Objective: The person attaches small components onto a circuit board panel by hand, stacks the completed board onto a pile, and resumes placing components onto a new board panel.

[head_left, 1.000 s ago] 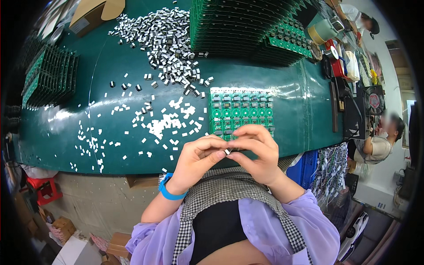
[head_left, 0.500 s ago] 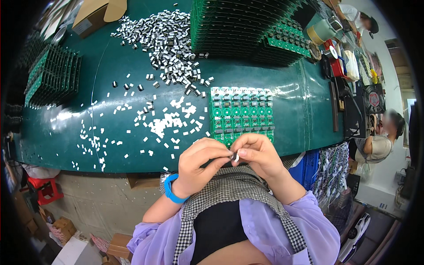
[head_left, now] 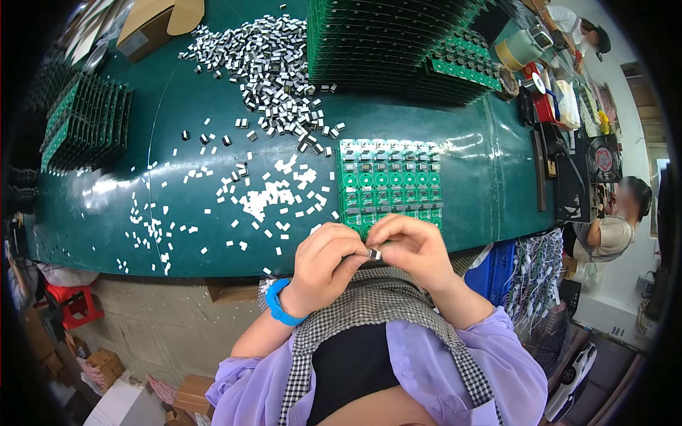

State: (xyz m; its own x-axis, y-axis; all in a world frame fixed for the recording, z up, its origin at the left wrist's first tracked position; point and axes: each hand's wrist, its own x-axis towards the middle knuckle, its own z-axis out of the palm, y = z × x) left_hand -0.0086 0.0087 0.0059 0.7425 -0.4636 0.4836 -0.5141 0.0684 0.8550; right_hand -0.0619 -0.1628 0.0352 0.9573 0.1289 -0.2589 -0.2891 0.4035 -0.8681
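Just past the table's front edge, a small black-and-white block-shaped component (head_left: 374, 254) is pinched between the thumb and fingers of my left hand (head_left: 325, 261). My right hand (head_left: 414, 250) has its thumb and curled fingers closed at the component's right end. Its fingertips partly cover that end. Right behind my hands lies a green circuit board panel (head_left: 391, 179) with rows of mounted parts, its near edge hidden by my fingers. To the left, small white pieces (head_left: 266, 200) lie scattered, and a big heap of similar black-and-white components (head_left: 273, 92) spreads behind them.
A tall stack of green boards (head_left: 366, 53) stands at the back, and another board stack (head_left: 85, 128) at the left. An open cardboard box (head_left: 153, 28) sits at the far left. A blue crate (head_left: 491, 273) is by the table's right front. Two people are at the right.
The component has turned from tilted to nearly level between my fingers. My right thumb and fingers have shifted slightly around its end. The board panel and scattered pieces stay put.
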